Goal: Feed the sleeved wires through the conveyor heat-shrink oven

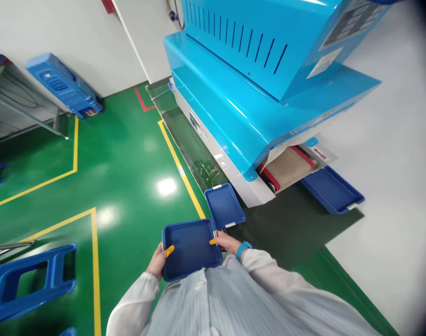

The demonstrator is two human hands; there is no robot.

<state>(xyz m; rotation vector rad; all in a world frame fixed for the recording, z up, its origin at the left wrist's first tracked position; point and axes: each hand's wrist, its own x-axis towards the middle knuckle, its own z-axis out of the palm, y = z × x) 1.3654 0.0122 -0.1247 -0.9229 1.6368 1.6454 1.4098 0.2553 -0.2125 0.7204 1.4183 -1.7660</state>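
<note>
A shallow blue tray (192, 247) is held level in front of my body, with nothing visible lying in it. My left hand (159, 259) grips its left rim, the thumb in a yellow finger cot over the edge. On the right rim my right hand (226, 241) is closed, its thumb also in a yellow cot and a blue band round the wrist. Fingers under the tray are hidden. Just beyond it, a second blue tray (225, 205) rests on the dark table beside the machine.
A large blue conveyor machine (230, 102) fills the upper right, its tan belt (289, 165) showing at the opening. Another blue tray (333, 189) sits past the belt. Blue stools (34, 282) stand at lower left, and a blue plastic case (64, 84) leans near the wall. Yellow lines mark the green floor (129, 177).
</note>
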